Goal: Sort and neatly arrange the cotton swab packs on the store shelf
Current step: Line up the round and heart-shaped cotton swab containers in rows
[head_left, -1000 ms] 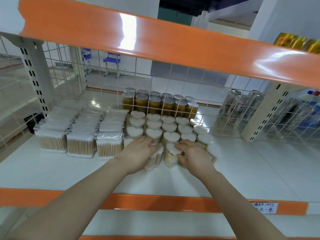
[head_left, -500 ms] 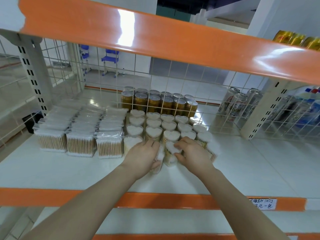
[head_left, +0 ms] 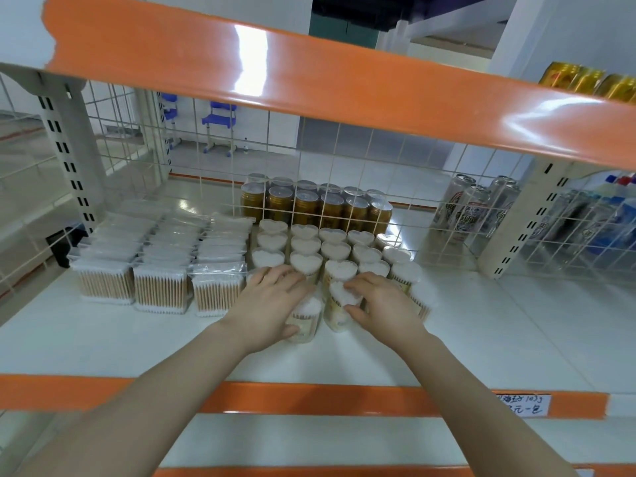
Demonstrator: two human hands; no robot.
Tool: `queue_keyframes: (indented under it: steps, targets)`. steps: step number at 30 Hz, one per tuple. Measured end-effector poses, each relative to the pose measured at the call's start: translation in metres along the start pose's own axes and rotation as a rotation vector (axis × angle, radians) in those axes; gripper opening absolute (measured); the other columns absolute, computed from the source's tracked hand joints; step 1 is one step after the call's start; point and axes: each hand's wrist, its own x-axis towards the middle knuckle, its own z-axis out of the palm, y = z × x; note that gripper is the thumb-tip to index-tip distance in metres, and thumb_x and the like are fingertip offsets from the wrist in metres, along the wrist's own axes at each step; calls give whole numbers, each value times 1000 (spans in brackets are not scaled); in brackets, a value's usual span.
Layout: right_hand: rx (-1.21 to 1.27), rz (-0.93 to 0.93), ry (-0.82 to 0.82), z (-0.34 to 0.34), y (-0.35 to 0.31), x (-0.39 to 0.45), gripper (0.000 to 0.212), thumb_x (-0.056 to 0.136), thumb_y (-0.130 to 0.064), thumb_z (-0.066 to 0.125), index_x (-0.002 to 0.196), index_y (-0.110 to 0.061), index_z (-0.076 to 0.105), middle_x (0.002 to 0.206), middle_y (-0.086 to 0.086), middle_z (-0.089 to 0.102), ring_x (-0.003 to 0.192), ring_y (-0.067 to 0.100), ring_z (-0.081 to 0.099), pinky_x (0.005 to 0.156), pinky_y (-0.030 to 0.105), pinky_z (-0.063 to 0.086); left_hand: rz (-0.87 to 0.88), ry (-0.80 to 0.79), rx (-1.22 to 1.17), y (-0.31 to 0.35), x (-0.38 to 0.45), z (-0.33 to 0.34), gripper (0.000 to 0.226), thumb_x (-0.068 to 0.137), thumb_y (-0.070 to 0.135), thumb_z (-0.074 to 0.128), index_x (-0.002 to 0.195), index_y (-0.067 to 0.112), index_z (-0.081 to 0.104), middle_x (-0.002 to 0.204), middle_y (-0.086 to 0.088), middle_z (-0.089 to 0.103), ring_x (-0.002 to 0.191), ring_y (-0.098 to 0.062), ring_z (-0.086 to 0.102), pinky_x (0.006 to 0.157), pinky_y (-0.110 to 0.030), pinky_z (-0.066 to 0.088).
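Compared with the earlier frames, both hands had drawn closer together at the front of the heart-lidded swab jars (head_left: 304, 261), and the two foremost jars stood more nearly upright. Left hand (head_left: 272, 299) curled over one front jar (head_left: 304, 318), thumb against its lower wall and fingers over the lid; right hand (head_left: 382, 302) gripped the neighbouring front jar (head_left: 339, 306), thumb and fingers pinching it from the side. These two jars stood touching, directly in front of the jar block, apparently held so as to be squared into its columns. Left of the jar block, three rows of flat rectangular swab packs (head_left: 160, 270) ran back toward the wire grid (head_left: 206, 156), already aligned, presumably to keep the two pack shapes apart. Behind the jar block, beyond the grid, stood gold cans (head_left: 316, 208); silver cans (head_left: 475, 208) stood farther right of the block. All packs rested on the white shelf (head_left: 516, 321), whose orange front rail (head_left: 309, 397) carried a handwritten price label (head_left: 523, 404), right of the jar block. Judged from the layout, sorting was nearly finished, with only the front row of jars left to settle.
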Motion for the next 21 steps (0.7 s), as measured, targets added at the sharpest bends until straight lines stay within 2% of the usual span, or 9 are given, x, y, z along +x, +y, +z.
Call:
queue_keyframes:
  steps: [5,11,18,21]
  targets:
    - [13,11,-21,5,-2,4,42,91,-30,55,131,-18,51,131,-2,50,117,17,46,90,26,38,55,-33,-58,-9,-2,2,72,37,42,91,103,23,69,103,5,69,101,-21,66,83,-38,51]
    - [58,14,-25,4,-2,7,39,90,-26,57,127,-17,53,129,-3,51,113,15,49,84,22,37,35,1,-90,-4,-3,8,67,38,42,90,98,20,69,92,1,67,84,-19,65,79,-26,49]
    - [100,-24,-50,0,4,6,38,86,-20,62,123,-16,57,124,-2,56,110,15,51,86,25,42,48,-66,-131,-9,-2,9,82,33,34,92,109,18,64,92,-3,61,76,-20,64,63,-25,53]
    - [88,-33,-42,0,4,6,38,87,-20,61,124,-16,56,125,-2,55,111,15,50,85,24,41,16,-72,-151,-5,-1,9,78,32,34,93,103,15,67,90,-4,61,68,-18,64,54,-23,52]
